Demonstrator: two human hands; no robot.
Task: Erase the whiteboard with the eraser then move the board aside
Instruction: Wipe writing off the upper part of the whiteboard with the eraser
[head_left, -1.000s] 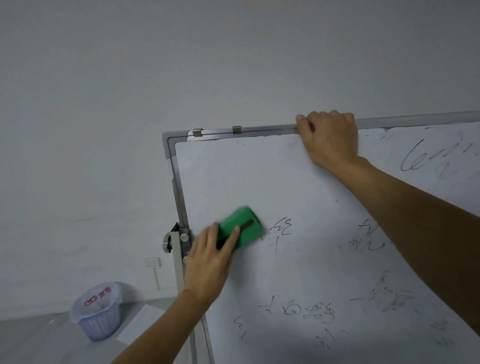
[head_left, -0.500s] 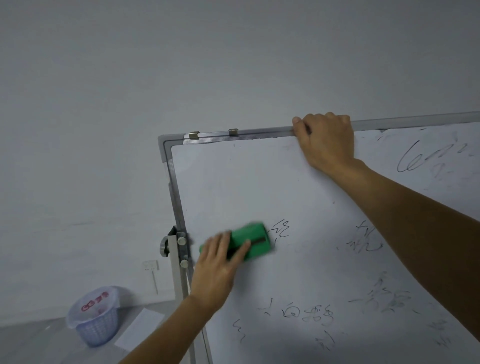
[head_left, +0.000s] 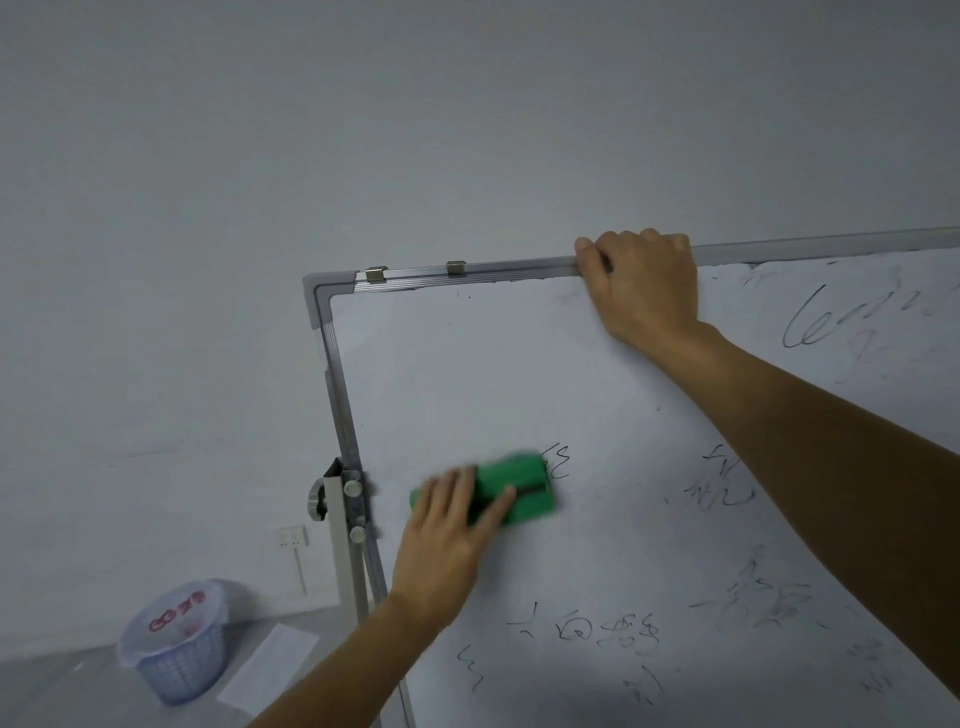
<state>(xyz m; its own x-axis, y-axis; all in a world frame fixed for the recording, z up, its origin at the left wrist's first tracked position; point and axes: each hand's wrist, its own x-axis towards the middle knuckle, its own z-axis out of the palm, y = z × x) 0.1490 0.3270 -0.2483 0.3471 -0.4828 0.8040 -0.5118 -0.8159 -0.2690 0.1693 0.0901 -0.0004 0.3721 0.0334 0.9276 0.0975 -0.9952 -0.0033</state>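
Erasing step in hand; board not yet cleared.

Left hand (head_left: 451, 540) clamped on green eraser (head_left: 514, 488), fingers over its back, pad flat against whiteboard (head_left: 467, 374) in the left-middle zone. Eraser blurred, touching the nearest scribble (head_left: 558, 462) at its right edge.

Right hand (head_left: 641, 283) gripping top frame rail (head_left: 493, 270), fingers curled over the edge, forearm lying across the board face. Steadying grip, by the look of it.

Upper-left area of board clean. Writing left: marks just right of the eraser, a cluster (head_left: 719, 478) further right, a row (head_left: 608, 631) below the eraser, a large loop (head_left: 815, 322) near the top right, faint smears lower right.

Board tilted on its stand; pivot knobs (head_left: 353, 512) on left upright (head_left: 340, 551).

Beyond: lined wastebasket (head_left: 174, 644) on floor, paper sheet (head_left: 270, 665) beside it, wall socket (head_left: 292, 536).

Next move, as judged: sweep eraser rightward over the nearest scribble, firm flat pressure, then down to the lower row. Right forearm covers part of the surface; would need shifting to reach marks beneath. Moving the board aside comes only after all writing is gone.
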